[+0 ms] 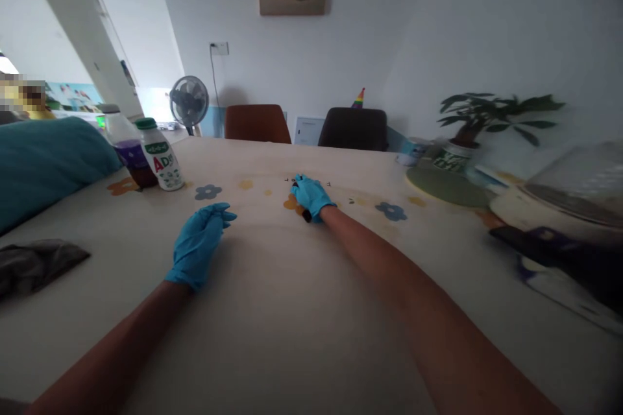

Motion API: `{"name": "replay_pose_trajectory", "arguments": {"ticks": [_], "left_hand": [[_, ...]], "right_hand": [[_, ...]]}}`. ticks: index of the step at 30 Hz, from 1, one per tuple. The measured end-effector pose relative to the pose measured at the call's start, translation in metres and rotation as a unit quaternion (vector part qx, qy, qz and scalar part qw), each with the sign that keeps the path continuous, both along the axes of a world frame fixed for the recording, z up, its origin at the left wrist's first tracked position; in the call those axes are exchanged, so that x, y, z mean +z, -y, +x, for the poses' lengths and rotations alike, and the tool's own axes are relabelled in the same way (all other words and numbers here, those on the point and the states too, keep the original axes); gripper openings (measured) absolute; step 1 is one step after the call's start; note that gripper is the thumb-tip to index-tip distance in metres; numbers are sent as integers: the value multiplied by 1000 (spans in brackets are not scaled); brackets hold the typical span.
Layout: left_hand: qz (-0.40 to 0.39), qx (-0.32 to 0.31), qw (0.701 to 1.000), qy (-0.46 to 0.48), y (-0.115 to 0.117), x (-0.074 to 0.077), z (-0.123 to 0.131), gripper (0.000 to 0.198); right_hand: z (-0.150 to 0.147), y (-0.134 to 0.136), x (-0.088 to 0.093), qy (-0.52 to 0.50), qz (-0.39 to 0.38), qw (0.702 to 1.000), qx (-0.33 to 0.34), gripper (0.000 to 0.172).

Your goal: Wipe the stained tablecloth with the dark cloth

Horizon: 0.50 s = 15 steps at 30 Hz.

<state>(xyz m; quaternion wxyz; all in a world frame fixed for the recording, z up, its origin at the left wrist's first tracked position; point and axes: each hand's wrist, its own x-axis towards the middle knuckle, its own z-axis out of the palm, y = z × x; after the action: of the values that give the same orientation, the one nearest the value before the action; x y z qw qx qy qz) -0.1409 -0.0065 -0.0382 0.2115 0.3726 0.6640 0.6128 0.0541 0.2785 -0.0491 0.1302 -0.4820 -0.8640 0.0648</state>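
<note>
Tabletop (pixel 292 311) under a pale flower-print cloth fills the view, and both blue-gloved hands rest on it. The left hand (pixel 199 243) lies flat, fingers loosely together and straight, holding nothing. The right hand (pixel 311 198), further out, has its fingers curled down around a small dark piece (pixel 306 214), whose end shows below the knuckles, towards the wrist. Two bottles (pixel 163 155) stand well beyond the left fingertips. Tiny dark specks (pixel 351 201) lie just beyond and beside the right fingertips. The work looks like gathering these bits off the cloth; a further pick would call for a fine fingertip pinch. What the dark piece is cannot be made out, and the curled fingers hide most of it.
</note>
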Motion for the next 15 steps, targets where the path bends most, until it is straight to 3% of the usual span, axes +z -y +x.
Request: {"name": "replay_pose_trajectory", "arguments": {"ticks": [5,9,12,15], "left_hand": [[-7,7,1000,-12,4,0,-1,54],[-26,-2,999,-28,7,3,-1,52],[-40,-4,999,-30,10,6,-2,51],[-59,6,998,-32,11,9,-2,46]], "right_hand": [[86,-1,-1,6,2,998,-69,54],[144,-4,-2,2,10,990,-142,48],[165,-11,-4,2,13,983,-183,37],[168,-21,-8,1,14,977,-211,43]]}}
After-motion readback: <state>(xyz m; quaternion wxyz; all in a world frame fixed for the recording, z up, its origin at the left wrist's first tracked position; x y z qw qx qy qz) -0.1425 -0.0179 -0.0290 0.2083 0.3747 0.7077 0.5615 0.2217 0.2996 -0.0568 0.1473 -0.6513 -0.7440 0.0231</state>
